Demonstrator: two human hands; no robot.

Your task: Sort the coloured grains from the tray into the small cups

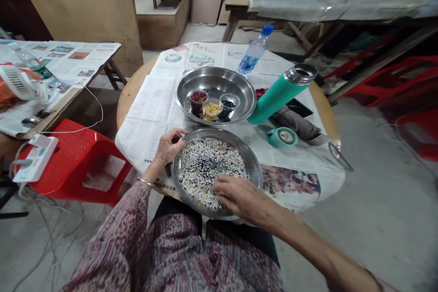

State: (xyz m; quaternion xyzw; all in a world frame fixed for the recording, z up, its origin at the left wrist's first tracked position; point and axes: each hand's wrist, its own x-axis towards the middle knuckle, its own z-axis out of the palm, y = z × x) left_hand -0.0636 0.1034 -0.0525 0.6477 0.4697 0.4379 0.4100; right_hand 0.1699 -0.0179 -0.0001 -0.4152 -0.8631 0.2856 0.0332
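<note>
A shallow metal basin (257, 171) stands at the table's near edge, close to my lap. In it lies a spread of mixed white, black, yellow and reddish grains (208, 162). My left hand (169, 147) is at the basin's left rim, thumb and forefinger curled round a small dark red thing (177, 138), mostly hidden. My right hand (236, 194) reaches into the grains from the right, fingers bent and tips together; whatever they pinch is hidden. Behind, a larger metal bowl (215, 75) holds small clear cups of red beans (198, 97), yellow beans (212, 109) and black beans (227, 105).
Right of the bowl stand an open green flask (278, 96), its lid (282, 137) and a water bottle (253, 52). Newspaper (147, 100) covers the round table. On the left, a power strip (36, 159) with cables sits on a red stool (78, 159).
</note>
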